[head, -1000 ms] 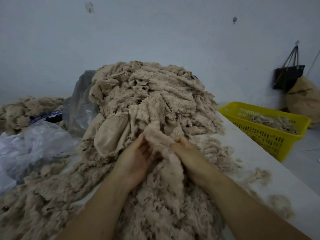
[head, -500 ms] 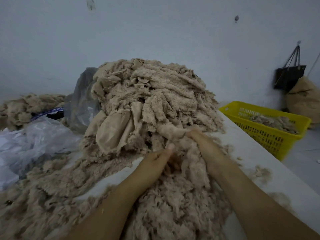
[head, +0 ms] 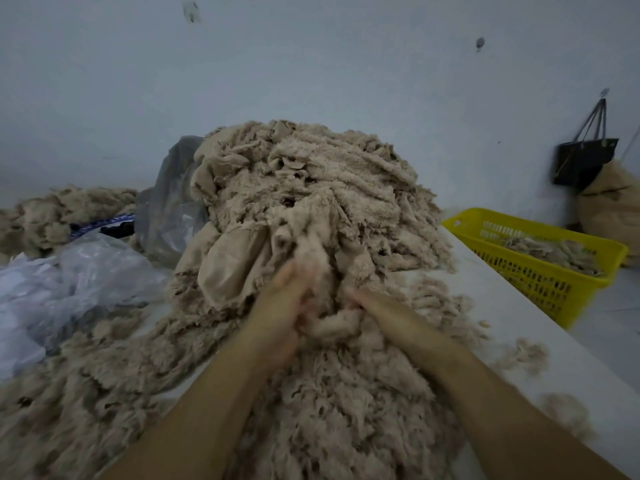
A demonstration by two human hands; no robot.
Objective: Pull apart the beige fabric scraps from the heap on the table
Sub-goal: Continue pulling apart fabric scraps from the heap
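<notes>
Because the beige fabric scraps (head: 346, 410) were matted together, both hands worked close in at the foot of the heap (head: 311, 202), which rose towards the wall at the back of the table (head: 526, 348). The left hand (head: 280, 306) and the right hand (head: 377, 303) met on one clump (head: 332, 323) lying just in front of the heap's base, on top of the looser spread of scraps nearer the person. The left fingers (head: 291, 278) were curled into the clump and, as far as the motion blur allowed, seemed to pinch it. The right fingers were sunk in the fabric, so I cannot tell how far they were closed. Taking the clump from opposite sides suited tearing it in two, each hand pulling against the other. A yellow basket (head: 533, 233) stood beyond the table's right edge with some scraps in it, likely the place for separated pieces. Crumpled plastic bags (head: 86, 271) lay to the left of the heap.
</notes>
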